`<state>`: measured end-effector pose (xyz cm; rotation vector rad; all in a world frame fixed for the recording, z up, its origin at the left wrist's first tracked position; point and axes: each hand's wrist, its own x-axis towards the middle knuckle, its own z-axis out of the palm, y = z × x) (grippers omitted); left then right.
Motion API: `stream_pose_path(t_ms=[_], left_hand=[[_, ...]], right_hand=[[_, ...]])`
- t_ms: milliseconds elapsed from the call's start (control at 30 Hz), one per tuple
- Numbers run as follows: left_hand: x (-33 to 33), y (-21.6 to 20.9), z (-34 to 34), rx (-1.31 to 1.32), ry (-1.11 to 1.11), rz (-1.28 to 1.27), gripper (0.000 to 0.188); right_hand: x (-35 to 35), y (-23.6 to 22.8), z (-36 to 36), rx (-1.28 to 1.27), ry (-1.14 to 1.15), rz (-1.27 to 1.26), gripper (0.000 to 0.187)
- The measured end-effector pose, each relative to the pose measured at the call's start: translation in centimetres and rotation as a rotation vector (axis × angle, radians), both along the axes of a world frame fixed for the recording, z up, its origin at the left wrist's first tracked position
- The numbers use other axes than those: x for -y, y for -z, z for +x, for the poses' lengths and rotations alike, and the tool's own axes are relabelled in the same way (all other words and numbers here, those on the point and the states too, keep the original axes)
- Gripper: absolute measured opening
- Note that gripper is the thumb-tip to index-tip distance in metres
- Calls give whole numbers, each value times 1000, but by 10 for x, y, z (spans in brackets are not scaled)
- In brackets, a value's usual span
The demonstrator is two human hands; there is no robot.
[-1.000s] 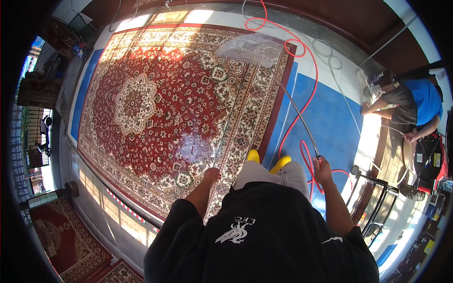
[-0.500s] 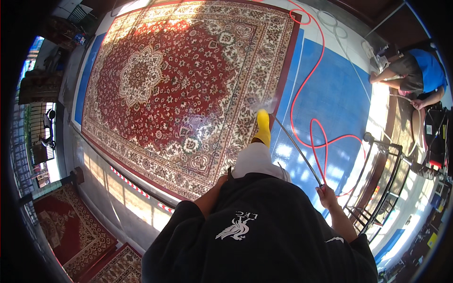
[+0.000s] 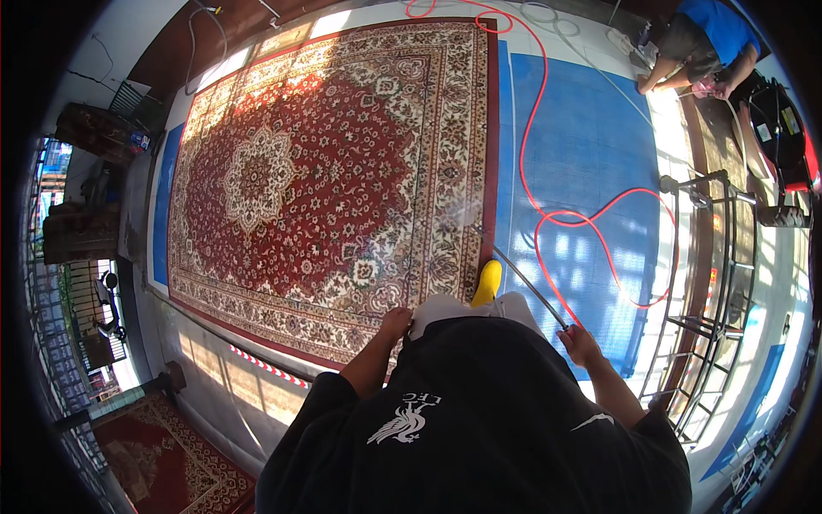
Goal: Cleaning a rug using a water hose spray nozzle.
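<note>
A large red patterned carpet (image 3: 334, 171) lies flat on a blue floor mat (image 3: 591, 154). My right hand (image 3: 580, 341) grips the handle of a thin metal spray lance (image 3: 522, 278), whose tip points at the carpet's right border, where a white mist shows (image 3: 462, 210). A red hose (image 3: 565, 214) loops from the lance across the blue mat. My left hand (image 3: 396, 324) hangs by my hip, fingers curled, holding nothing visible. My yellow boot (image 3: 488, 283) stands at the carpet's near right corner.
Another person (image 3: 702, 43) crouches at the far right by a red and black machine (image 3: 783, 128). A metal rack (image 3: 711, 283) stands to my right. A second red carpet (image 3: 163, 454) lies at the lower left. A red-white striped edge (image 3: 265, 368) runs along the near side.
The view has shifted right along the carpet's near edge. My right hand has kept hold of the lance, and the spray now hits the carpet's right border instead of its middle.
</note>
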<state>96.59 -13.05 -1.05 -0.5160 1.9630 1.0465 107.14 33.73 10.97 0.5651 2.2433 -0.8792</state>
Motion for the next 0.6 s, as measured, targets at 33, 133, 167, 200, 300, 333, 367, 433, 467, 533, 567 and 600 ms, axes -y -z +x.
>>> stream_pose_path(t_ms=[33, 133, 167, 200, 300, 333, 367, 433, 467, 533, 567, 600], left_hand=[[-1, -6, 4, 59, -163, 70, 21], [10, -18, 18, 142, -342, 160, 25], [11, -23, 25, 133, -395, 204, 25], [15, -28, 35, 121, -454, 244, 26], [57, -7, 78, 97, -524, 317, 26], [61, -8, 93, 110, -552, 348, 26], [67, -9, 109, 71, -547, 276, 24], [92, -1, 140, 115, -577, 282, 20], [105, 6, 160, 100, -621, 266, 18], [133, 24, 202, 267, -714, 126, 11], [154, 33, 229, 287, -687, 107, 15], [176, 46, 259, 303, -654, 86, 20]], right_hand=[[9, 5, -5, -22, 0, 9, 38], [34, 11, -24, -103, 21, -32, 41], [41, 10, -29, -128, 5, -5, 41], [50, 6, -35, -152, 12, 2, 40], [74, 7, -45, -285, -9, 0, 37], [79, 6, -43, -289, -13, 24, 36], [86, 4, -36, -362, -1, 10, 35], [96, 5, -14, -386, 7, 14, 35], [101, 6, 0, -390, 15, 18, 35], [112, -3, 33, -375, -4, 9, 34], [118, -10, 49, -379, -4, -15, 34], [123, -18, 68, -360, -24, -15, 34]])
